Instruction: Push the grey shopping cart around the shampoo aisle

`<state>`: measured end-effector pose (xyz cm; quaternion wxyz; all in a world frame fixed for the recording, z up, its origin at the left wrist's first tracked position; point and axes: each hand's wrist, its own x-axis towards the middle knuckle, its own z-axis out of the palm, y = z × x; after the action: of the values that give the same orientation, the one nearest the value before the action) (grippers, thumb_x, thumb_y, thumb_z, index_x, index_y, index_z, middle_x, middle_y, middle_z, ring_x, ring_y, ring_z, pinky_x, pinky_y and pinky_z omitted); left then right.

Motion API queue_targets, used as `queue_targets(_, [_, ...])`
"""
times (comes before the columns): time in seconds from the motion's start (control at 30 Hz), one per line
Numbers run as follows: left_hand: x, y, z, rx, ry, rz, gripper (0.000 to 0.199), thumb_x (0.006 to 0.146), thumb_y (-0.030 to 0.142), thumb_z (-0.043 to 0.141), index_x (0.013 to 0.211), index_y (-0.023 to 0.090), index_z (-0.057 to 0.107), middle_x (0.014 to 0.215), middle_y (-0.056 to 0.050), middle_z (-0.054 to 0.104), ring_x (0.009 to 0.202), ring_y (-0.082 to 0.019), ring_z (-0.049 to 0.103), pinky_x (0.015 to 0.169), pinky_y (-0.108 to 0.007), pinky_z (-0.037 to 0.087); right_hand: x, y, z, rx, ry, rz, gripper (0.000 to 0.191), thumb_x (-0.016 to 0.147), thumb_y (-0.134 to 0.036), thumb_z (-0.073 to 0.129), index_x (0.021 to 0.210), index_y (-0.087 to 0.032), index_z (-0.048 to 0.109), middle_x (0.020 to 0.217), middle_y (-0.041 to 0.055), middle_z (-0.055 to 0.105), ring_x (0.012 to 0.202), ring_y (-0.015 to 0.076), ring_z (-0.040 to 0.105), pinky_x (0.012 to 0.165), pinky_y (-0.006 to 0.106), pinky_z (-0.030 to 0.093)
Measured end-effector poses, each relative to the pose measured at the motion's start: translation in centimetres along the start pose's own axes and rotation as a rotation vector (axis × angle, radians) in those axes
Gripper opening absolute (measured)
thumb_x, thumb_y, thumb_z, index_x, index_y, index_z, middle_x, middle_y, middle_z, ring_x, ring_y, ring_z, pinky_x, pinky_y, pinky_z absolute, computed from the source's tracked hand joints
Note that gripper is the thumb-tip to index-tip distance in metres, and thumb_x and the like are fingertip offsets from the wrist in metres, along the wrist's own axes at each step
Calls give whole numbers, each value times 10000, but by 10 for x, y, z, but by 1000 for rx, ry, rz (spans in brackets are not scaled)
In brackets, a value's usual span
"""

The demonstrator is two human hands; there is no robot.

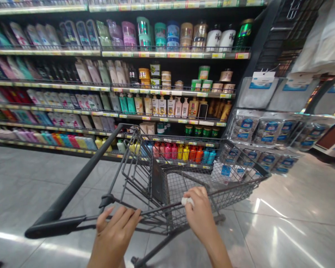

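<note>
A dark grey shopping cart [231, 195] stands sideways before me, its handle [83, 176] to the left and its wire basket to the right. My left hand [115, 227] has its fingers curled over the cart's near side rail, close to the handle end. Farther right, my right hand [198, 210] is closed around a small white object [187, 201], just above the basket's near rim. What the white object is cannot be made out. No goods are visible in the basket.
Behind the cart, long shelves [167, 92] hold bottles and jars of many colours. Packaged items [244, 126] hang on a rack at the right. Grey tiled floor [279, 216] lies around the cart. A white and brown display [333, 137] stands at the far right.
</note>
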<state>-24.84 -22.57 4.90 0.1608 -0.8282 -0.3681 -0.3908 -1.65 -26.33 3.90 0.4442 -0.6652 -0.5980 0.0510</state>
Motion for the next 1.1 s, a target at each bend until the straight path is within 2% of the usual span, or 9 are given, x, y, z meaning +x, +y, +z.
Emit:
queue_targets(0.23, [-4,13,3,-3,25,10,358,963,250,362,820,214,689,712,9,686,755,-138,596,944,-350,286,-14,-61,26,86,-193,-134,351,636,63,445,828,-208,558,881,36,575,926,211,481,834,351,411])
queue_targets(0.37, [-9,16,3,-3,-28,13,392,958,171,310,870,215,689,768,-4,702,824,-145,617,951,-353,294,-24,-77,38,-21,-187,-230,334,647,31,476,869,-201,570,922,65,604,927,250,499,808,406,434])
queue_targets(0.47, [-11,16,1,10,-53,22,379,952,161,315,905,212,687,799,-15,709,848,-156,623,968,-362,294,-32,-66,41,-13,-37,-352,300,755,-5,452,943,-196,586,934,73,633,918,234,527,773,383,460])
queue_targets(0.57, [-9,18,0,32,-47,4,295,946,208,393,900,208,685,793,-11,709,831,-158,623,977,-367,296,-40,-39,40,-7,183,-489,328,839,-21,404,1054,-187,589,986,82,657,977,208,543,820,356,484])
queue_targets(0.63, [-6,20,-1,47,-54,-8,253,940,230,432,893,208,680,775,-1,703,817,-156,621,978,-370,297,-45,-20,40,-41,273,-497,339,860,-25,403,1087,-190,592,993,82,667,1000,203,551,859,366,496])
queue_targets(0.77, [-3,24,-2,43,-47,-25,268,947,233,421,869,213,677,763,9,700,816,-152,617,973,-372,298,-51,4,46,-85,360,-493,343,871,-47,444,1118,-226,600,990,74,676,1007,212,585,840,402,534])
queue_targets(1.0, [-3,23,-1,52,-44,-20,262,944,229,427,866,213,677,766,10,702,808,-155,616,970,-377,306,-57,23,59,-105,510,-417,275,851,-41,493,987,-231,638,875,58,665,917,200,612,794,389,543])
queue_targets(1.1, [-4,22,0,66,-56,-18,240,937,222,445,879,214,678,781,9,705,812,-156,617,975,-382,304,-57,27,55,-115,510,-378,260,851,-49,477,960,-227,632,872,55,657,879,196,605,800,393,520])
